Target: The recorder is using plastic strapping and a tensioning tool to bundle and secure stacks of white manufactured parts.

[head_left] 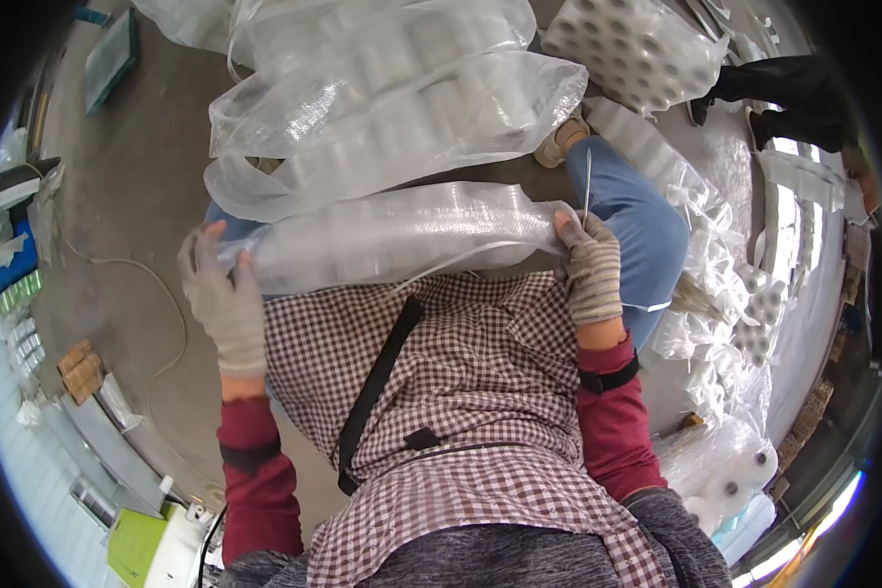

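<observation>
Across my lap lies a long clear plastic bag [402,230] packed with a row of pale rounded items, which the plastic blurs. My left hand [223,304], in a striped knit glove, pinches the bag's left end between thumb and fingers. At the right end, my gloved right hand [592,265] is closed on the gathered plastic. A long thin pointed metal tool [588,176] stands up from that hand; its lower part is hidden by the fingers. From near the right hand a narrow white strip [451,257] curves along the bag's front side.
Large filled clear bags [392,108] lie just beyond my lap. A bundle of white tubes [632,49] sits at the far right, near another person's dark-trousered legs [794,93]. Wrapped packages [701,245] line my right. A cable [171,294] crosses the floor on the left.
</observation>
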The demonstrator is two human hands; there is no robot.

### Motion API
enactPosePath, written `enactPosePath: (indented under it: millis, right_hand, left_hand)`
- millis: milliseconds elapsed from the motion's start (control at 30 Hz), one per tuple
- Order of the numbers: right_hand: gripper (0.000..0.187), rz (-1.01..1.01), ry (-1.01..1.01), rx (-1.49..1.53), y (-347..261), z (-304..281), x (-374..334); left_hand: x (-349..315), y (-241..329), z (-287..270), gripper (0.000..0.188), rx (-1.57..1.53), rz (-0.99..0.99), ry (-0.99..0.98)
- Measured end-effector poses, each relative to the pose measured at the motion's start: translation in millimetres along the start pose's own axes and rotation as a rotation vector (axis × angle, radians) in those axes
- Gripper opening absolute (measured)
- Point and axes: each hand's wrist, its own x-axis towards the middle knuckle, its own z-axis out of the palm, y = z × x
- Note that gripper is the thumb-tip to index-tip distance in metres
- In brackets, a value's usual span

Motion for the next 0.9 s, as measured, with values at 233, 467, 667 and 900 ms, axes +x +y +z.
enactPosePath:
  millis: [233, 467, 667, 900]
  right_hand:
    - [0.022, -0.103, -0.069, -0.209, -31.5, -18.7, -7.8]
    - [0.025, -1.117, 0.268, -1.052, -82.5, -194.6, -22.0]
    - [0.016, -1.127, -0.534, -1.081, -70.7, -36.8, -42.2]
    - [0.047, -0.939, -0.715, -1.344, -32.1, 39.7, 11.3]
  left_hand:
    - [4.8, 45.8, 68.6, 0.023, -0.053, 0.723, -0.596]
    - [-8.8, 9.9, 91.1, 0.028, -0.469, 0.005, -1.019]
    - [14.6, 51.1, 90.4, 0.042, -0.181, 0.414, -0.934]
    - [-21.6, 20.2, 101.3, 0.045, 0.313, 0.825, -0.683]
